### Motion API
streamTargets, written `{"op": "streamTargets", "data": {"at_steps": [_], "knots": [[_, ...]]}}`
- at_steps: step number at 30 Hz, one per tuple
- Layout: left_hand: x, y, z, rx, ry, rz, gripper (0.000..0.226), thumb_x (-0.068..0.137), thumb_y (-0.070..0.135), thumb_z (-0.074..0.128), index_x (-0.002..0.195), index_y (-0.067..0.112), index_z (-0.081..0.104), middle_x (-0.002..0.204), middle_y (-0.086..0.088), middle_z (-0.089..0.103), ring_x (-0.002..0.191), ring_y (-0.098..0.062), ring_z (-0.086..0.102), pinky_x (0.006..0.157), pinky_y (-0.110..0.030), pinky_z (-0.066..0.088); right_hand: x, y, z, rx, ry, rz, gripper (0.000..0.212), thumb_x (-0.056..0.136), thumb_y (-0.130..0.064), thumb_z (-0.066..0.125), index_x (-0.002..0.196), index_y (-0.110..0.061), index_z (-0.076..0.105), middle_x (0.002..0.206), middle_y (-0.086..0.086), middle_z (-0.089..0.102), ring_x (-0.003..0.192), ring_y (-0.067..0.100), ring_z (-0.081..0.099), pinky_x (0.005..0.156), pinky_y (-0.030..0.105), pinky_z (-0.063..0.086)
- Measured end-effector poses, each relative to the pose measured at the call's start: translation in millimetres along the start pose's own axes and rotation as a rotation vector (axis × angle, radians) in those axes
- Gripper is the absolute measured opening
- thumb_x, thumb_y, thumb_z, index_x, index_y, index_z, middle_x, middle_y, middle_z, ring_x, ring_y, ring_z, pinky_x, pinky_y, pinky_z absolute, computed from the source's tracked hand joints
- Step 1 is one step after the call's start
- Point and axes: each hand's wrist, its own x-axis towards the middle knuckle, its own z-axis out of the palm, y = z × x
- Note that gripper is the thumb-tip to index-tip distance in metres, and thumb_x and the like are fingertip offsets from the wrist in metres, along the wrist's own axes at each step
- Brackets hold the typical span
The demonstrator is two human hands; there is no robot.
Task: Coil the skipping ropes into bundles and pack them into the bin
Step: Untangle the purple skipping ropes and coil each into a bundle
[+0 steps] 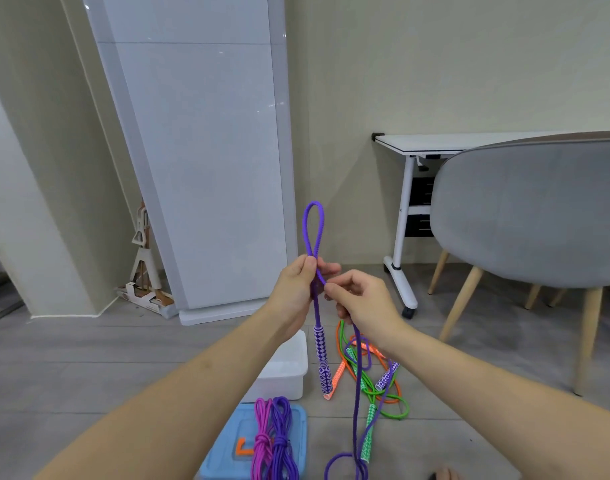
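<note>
Both hands (326,289) pinch braided purple rope (313,230), looped upright; patterned handle (322,358) seemingly dangling.

Two coiled bundles (274,441) lie on the lid (224,452), the bin (286,372) behind it, loose ropes (369,379) to its right.

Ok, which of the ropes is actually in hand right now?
The purple rope, looped up above the left hand and pinched by the right hand. The orange rope and green rope lie loose on the floor.

The blue lid (224,455) and coiled bundles (274,445) run off the bottom edge
</note>
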Motion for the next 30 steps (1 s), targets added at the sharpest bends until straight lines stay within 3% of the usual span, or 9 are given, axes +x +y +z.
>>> {"op": "streamTargets", "data": {"at_steps": [3, 6, 8, 11, 15, 19, 24, 27, 30], "knots": [[6, 9, -7, -0.154, 0.051, 0.016, 0.029, 0.111, 0.018, 0.027, 0.093, 0.010, 0.049, 0.070, -0.004, 0.055, 0.064, -0.019, 0.060, 0.072, -0.032, 0.055, 1, 8, -14, -0.057, -0.114, 0.042, 0.010, 0.096, -0.009, 0.068, 0.086, -0.006, 0.069, 0.071, 0.010, 0.068, 0.047, 0.013, 0.043, 0.045, 0.023, 0.033], [12, 21, -17, -0.275, 0.133, -0.027, 0.030, 0.111, 0.020, 0.028, 0.086, 0.015, 0.045, 0.065, 0.001, 0.030, 0.049, -0.010, 0.027, 0.049, -0.021, 0.035, 0, 18, -35, -0.267, -0.260, 0.058, 0.013, 0.096, -0.020, 0.070, 0.084, -0.014, 0.073, 0.067, 0.001, 0.066, 0.055, 0.012, 0.046, 0.050, 0.024, 0.035], [16, 27, -26, -0.263, 0.160, -0.046, 0.031, 0.111, 0.020, 0.028, 0.085, 0.016, 0.045, 0.062, 0.003, 0.029, 0.046, -0.008, 0.021, 0.043, -0.019, 0.023, 2, 24, -49, -0.358, -0.298, 0.069, 0.014, 0.096, -0.022, 0.071, 0.083, -0.016, 0.074, 0.065, -0.002, 0.064, 0.061, 0.010, 0.052, 0.055, 0.024, 0.039], [20, 31, -37, -0.175, 0.183, -0.063, 0.031, 0.110, 0.018, 0.028, 0.084, 0.017, 0.044, 0.058, 0.006, 0.031, 0.044, -0.006, 0.020, 0.039, -0.018, 0.017, 5, 26, -65, -0.429, -0.299, 0.063, 0.015, 0.097, -0.018, 0.069, 0.086, -0.011, 0.076, 0.076, 0.007, 0.069, 0.071, 0.008, 0.058, 0.067, 0.023, 0.046], [22, 32, -50, -0.095, 0.196, -0.076, 0.031, 0.110, 0.021, 0.028, 0.083, 0.019, 0.045, 0.057, 0.007, 0.031, 0.044, -0.006, 0.020, 0.038, -0.018, 0.018, 8, 26, -87, -0.475, -0.293, 0.063, 0.018, 0.100, -0.011, 0.063, 0.090, 0.002, 0.072, 0.060, -0.014, 0.058, 0.055, -0.003, 0.047, 0.055, 0.010, 0.036], [21, 31, -59, -0.070, 0.193, -0.086, 0.031, 0.110, 0.021, 0.028, 0.084, 0.019, 0.045, 0.058, 0.006, 0.032, 0.044, -0.006, 0.021, 0.038, -0.017, 0.020, 17, 28, -107, -0.492, -0.215, 0.007, 0.012, 0.099, -0.011, 0.065, 0.089, -0.009, 0.072, 0.060, -0.017, 0.061, 0.055, -0.005, 0.049, 0.056, 0.009, 0.036], [16, 22, -60, 0.021, 0.090, -0.122, 0.025, 0.107, 0.015, 0.030, 0.088, 0.015, 0.047, 0.069, -0.002, 0.043, 0.050, -0.012, 0.029, 0.046, -0.022, 0.034, 22, 21, -105, -0.506, -0.180, -0.125, 0.009, 0.099, -0.016, 0.066, 0.092, -0.015, 0.072, 0.066, -0.008, 0.056, 0.062, 0.005, 0.044, 0.058, 0.018, 0.037], [8, 20, -53, 0.082, 0.051, -0.119, 0.025, 0.109, 0.016, 0.033, 0.097, 0.008, 0.053, 0.081, -0.014, 0.062, 0.063, -0.021, 0.056, 0.066, -0.034, 0.059, 23, 14, -92, -0.534, -0.199, -0.196, 0.006, 0.099, -0.018, 0.067, 0.096, -0.016, 0.072, 0.077, 0.002, 0.067, 0.071, 0.010, 0.053, 0.066, 0.029, 0.044], [2, 16, -46, 0.124, -0.001, -0.117, 0.027, 0.110, 0.016, 0.033, 0.103, 0.002, 0.054, 0.099, -0.023, 0.071, 0.086, -0.031, 0.072, 0.084, -0.045, 0.062, 25, 8, -82, -0.549, -0.214, -0.224, 0.006, 0.098, -0.020, 0.067, 0.098, -0.019, 0.073, 0.085, 0.006, 0.071, 0.077, 0.021, 0.061, 0.074, 0.038, 0.051]]}}
